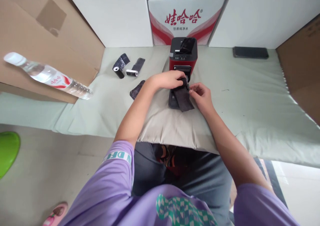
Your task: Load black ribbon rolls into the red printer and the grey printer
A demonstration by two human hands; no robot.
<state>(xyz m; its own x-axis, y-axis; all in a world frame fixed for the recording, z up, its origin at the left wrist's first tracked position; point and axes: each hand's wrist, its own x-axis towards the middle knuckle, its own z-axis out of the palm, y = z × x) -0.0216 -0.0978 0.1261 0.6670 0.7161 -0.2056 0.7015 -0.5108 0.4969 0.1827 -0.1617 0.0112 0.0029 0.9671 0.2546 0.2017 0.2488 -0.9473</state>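
Note:
A red and black receipt printer point(182, 65) stands on the cloth in front of the boxes, its front lid lowered toward me. Over that lid, my left hand point(171, 79) has its fingers closed around a small black paper roll point(184, 82). A dark strip point(183, 99) hangs from the roll toward the table's front edge. My right hand point(201, 95) pinches at the right side of the roll and strip; exactly what lies between its fingertips is hidden.
Two partly unrolled black paper rolls point(118, 72) and a dark scrap point(136, 89) lie to the left. A water bottle point(57, 79) is beside a cardboard box point(50, 35). A black phone point(250, 52) lies back right. White boxes point(112, 19) line the rear.

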